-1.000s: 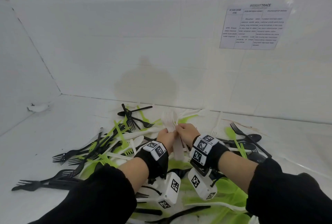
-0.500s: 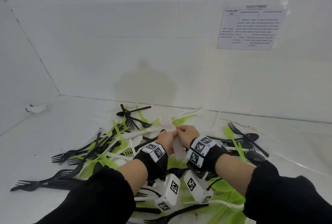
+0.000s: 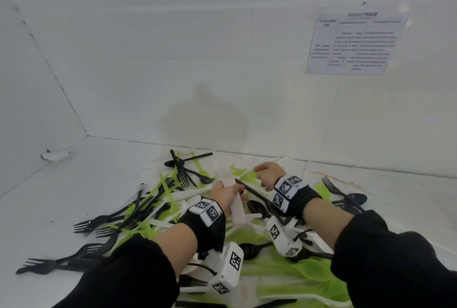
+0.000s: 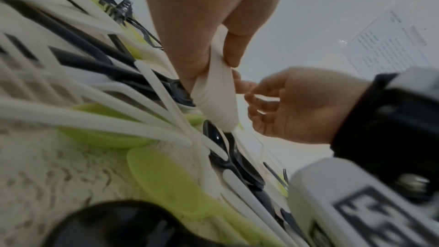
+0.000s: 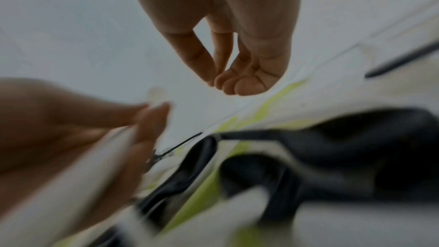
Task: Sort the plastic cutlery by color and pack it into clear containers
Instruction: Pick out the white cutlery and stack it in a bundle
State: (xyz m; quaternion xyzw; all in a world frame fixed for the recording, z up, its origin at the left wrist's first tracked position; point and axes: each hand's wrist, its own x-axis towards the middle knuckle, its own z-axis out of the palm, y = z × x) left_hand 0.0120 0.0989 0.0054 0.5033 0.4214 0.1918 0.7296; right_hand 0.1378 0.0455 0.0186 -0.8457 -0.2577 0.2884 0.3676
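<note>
A mixed pile of black, green and white plastic cutlery [image 3: 158, 209] covers the white surface in front of me. My left hand [image 3: 232, 189] grips a stacked bundle of white forks [image 3: 237, 209] by the handles, tines pointing away; the left wrist view shows thumb and fingers wrapped round the white bundle [image 4: 216, 91]. My right hand [image 3: 258, 170] hovers just to the right of it, above the pile, fingers loosely curled and holding nothing. The right wrist view shows that right hand [image 5: 228, 80] with its fingertips close together and nothing in them. No clear container is in view.
Black forks [image 3: 86, 226] fan out at the left edge of the pile, and black spoons and a fork [image 3: 346, 199] lie at the right. White walls close the back and left. A printed sheet [image 3: 353, 43] hangs on the back wall.
Both hands were together on the white bundle. My right hand has let go and moved away to the right; my left hand keeps the bundle.
</note>
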